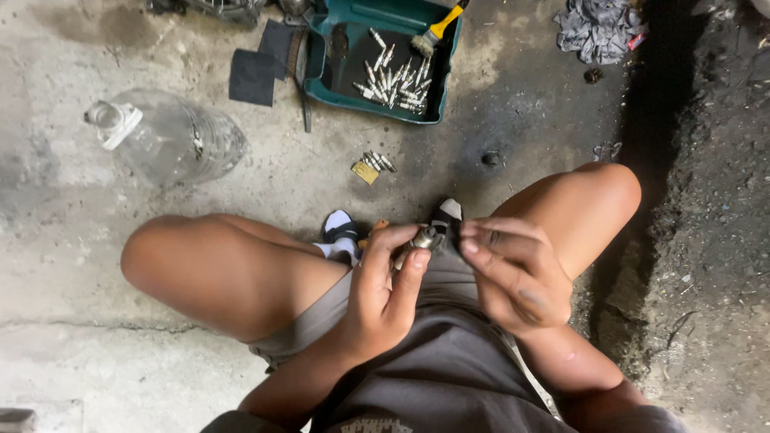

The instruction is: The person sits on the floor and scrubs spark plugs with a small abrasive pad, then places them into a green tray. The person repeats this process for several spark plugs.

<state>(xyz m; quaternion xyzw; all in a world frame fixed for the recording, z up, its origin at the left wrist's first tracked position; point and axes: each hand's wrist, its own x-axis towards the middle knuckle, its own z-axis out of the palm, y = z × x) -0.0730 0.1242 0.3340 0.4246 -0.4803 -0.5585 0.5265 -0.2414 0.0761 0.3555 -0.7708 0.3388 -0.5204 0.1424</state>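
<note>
I sit low with my knees apart over a concrete floor. My left hand (383, 281) grips a small metal spark plug (423, 239) between thumb and fingers. My right hand (509, 269) pinches a dark piece of abrasive paper (446, 232) against the plug's tip. Both hands meet just above my feet. Several more spark plugs (395, 78) lie in a green plastic tray (322, 76) on the floor ahead. A few loose plugs (378, 161) and a small yellow scrap (366, 172) rest between the tray and my feet.
A clear plastic jug (172, 138) lies on its side at the left. A yellow-handled brush (435, 34) leans in the tray. Dark sandpaper squares (253, 77) sit left of the tray, and a grey rag (597, 28) lies at the top right. Dark soil runs along the right side.
</note>
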